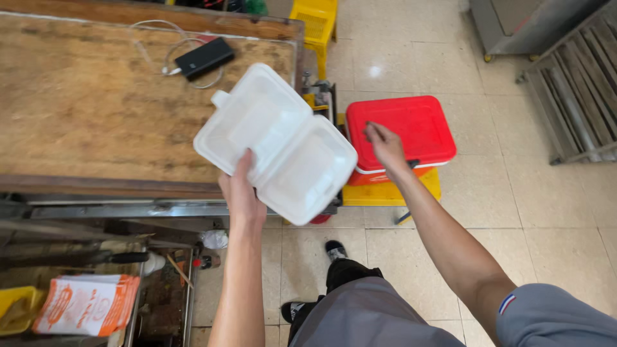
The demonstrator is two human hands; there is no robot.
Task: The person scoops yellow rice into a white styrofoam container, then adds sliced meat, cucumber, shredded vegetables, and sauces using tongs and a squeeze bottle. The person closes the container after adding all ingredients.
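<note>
1. The left hand [241, 193] is up in front of the body with a white foam clamshell box [276, 142] held open, both halves spread flat and facing the camera. The grip sits at the box's near edge, close to the hinge crease, which looks like the reason both halves stay level rather than flopping shut.
2. Fingers on that hand: the thumb lies across the inside face of the box, the rest wrap under it out of sight. So they are clamped on the foam edge, box pinched between thumb and hidden fingers.
3. The box hangs in the air over the corner of the wooden worktop [96, 109], not resting on it.
4. The right hand [384, 144] stretches out to the red lid [402, 132] of a cooler box standing on a yellow stool [392, 191] on the tiled floor. Its fingers are loosely together, tips at or just above the lid's near-left part; whether they touch it, I cannot tell. Nothing is gripped.
5. The foam box sits just beside that hand, well clear of its fingers.
6. On the worktop, a black power bank [204, 58] with a white cable lies far from both hands.
</note>
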